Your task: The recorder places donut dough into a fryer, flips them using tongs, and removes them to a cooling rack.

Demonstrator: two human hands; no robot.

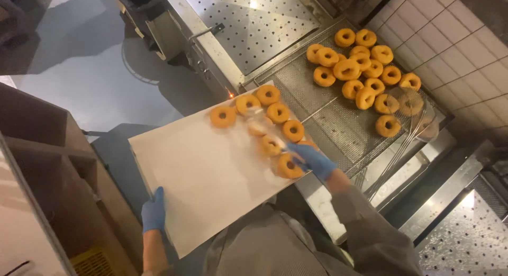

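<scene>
- Left hand (153, 211), blue-gloved, at 7 o'clock, grips the edge of the paper-lined tray (201, 175).
- Right hand (312, 159), at 4 o'clock, closes on a doughnut (289, 166) at the tray's right edge.
- More doughnuts (268, 94) line the tray's far side.
- At 1 o'clock, a doughnut pile (360, 64) on the fryer's mesh rack (328, 122).

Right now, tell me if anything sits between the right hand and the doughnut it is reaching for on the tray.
Nothing visible does. The right hand is already at the doughnut on the paper-lined tray, touching or nearly so; motion blur hides the exact contact. The left hand grips the tray's near edge.
</scene>
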